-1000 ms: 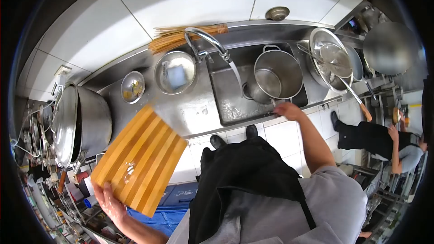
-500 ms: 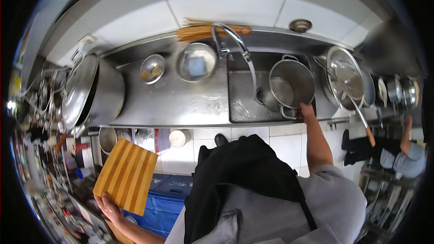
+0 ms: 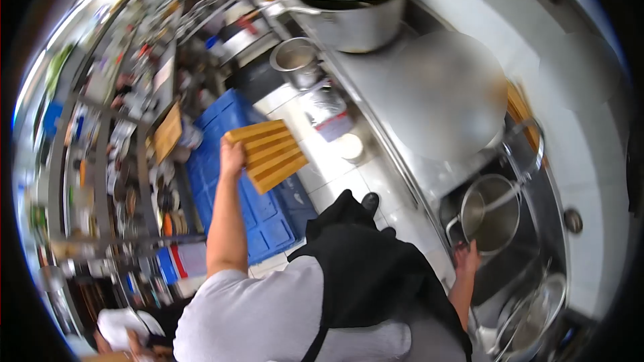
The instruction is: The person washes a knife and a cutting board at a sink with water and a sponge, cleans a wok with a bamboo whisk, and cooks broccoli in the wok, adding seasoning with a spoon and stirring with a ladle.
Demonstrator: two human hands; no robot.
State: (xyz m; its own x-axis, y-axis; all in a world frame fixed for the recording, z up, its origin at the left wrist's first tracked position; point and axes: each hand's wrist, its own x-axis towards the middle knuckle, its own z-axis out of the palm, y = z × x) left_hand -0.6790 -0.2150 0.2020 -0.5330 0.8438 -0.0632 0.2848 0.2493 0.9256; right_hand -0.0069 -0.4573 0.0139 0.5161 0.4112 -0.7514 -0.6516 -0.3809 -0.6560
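Note:
My left hand [image 3: 233,158] grips a striped wooden cutting board [image 3: 274,154] by its edge, holding it over a blue bin. My right hand [image 3: 467,257] is closed on the near rim of a deep metal pot [image 3: 502,231], beside its loop handle [image 3: 453,230]. The pot sits in the sink [image 3: 530,255]. The curved faucet [image 3: 537,154] reaches over it, and a pale stream of water runs from the spout across the pot's mouth. Part of my right hand's fingers is blurred.
A big lidded pot [image 3: 362,23] stands on the steel counter [image 3: 419,181]. Below are a metal pot [image 3: 294,57] and a white tub [image 3: 350,147]. The blue bin [image 3: 251,221] is behind, near crowded shelves. Strainers [image 3: 537,315] lie past the sink. Another person [image 3: 131,328] is at lower left.
My view has turned left toward the bin and shelves. The pot has shifted under the faucet, with my right hand still on it. The cutting board has swung out over the blue bin.

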